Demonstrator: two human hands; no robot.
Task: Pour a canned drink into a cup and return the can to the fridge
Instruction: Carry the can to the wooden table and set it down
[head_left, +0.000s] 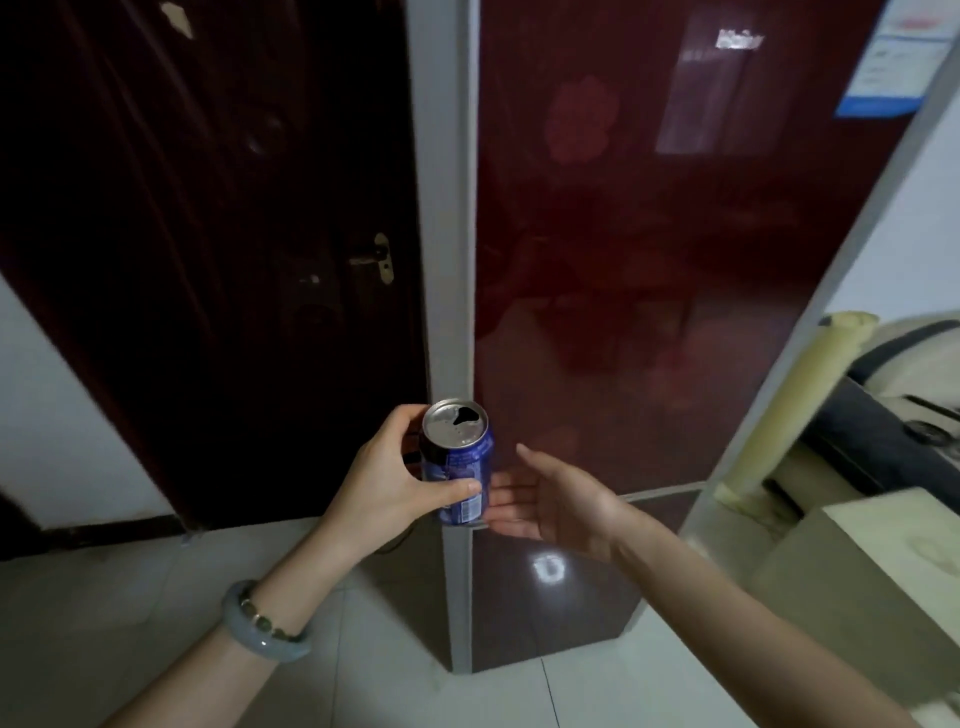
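Holding: the left hand (387, 478) grips a blue can (460, 462), thumb across the front of the label and fingers curled round the far side.
Can: at 6 o'clock from the middle of the view, in the air in front of the fridge, nearly upright, its silver top towards the camera and the drinking hole open.
Right hand (550, 499): at 3 o'clock of the can and just beside its lower half, palm turned towards the can, fingers straight and spread, holding nothing. Whether the fingertips touch the can cannot be told.
Fridge (649, 234): fills the view from 12 to 3 o'clock, with a glossy dark red door that is closed and a grey strip down its left edge. A lower door panel lies at 5 o'clock, below a seam level with the hands, and it is also closed.
Wooden door (208, 234): dark brown, at 10 o'clock, just left of the fridge, with a brass handle (382, 258) near its right edge.
Bracelet (265, 623): pale grey-blue bangle and a thin beaded one on the left wrist, at 7 o'clock.
Paper notice (893, 57): blue and white, at 2 o'clock on the fridge's right side.
Floor (156, 597): light tiles, from 6 to 8 o'clock.
Rolled item (779, 405): cream, leaning at 4 o'clock, right of the fridge.
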